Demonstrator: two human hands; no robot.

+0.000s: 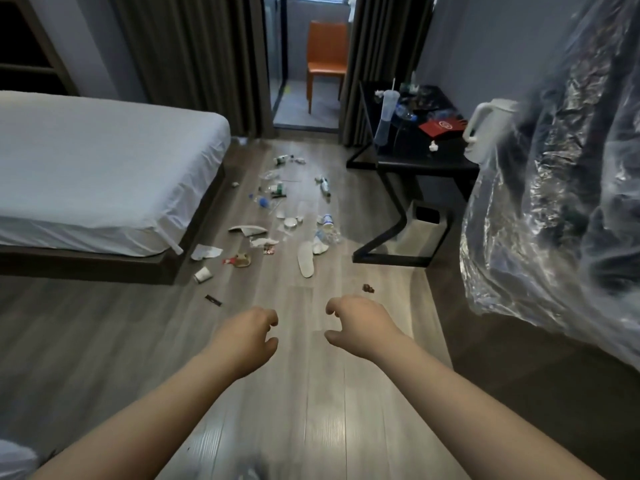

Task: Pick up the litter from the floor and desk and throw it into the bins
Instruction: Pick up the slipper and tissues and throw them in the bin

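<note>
**View from my head, looking down the room.** My left hand and right hand hover side by side over the floor, apart from each other. On both, the fingers are loosely curled and the thumbs turn inward. Neither holds or touches anything.

**Litter.** Litter lies scattered on the floor at 12 o'clock from my hands, in a strip between the bed at 10 o'clock and the desk at 1 o'clock.
- A brown scrap lies just beyond my right hand, at 12 o'clock.
- A dark wrapper lies at 11 o'clock from my left hand.
- A paper cup lies on its side near the bed corner.
- A white insole lies lengthwise, with a crushed bottle just beyond it.

**Desk.** On top are a tall cup with a straw, a red booklet and a white wad. The other items there are too blurred to name. A kettle stands at the desk's 3 o'clock edge, partly behind a plastic sheet.

**Bin.** The bin stands on the floor under the desk, at 1 o'clock from my right hand. Its dark opening faces up.
</note>
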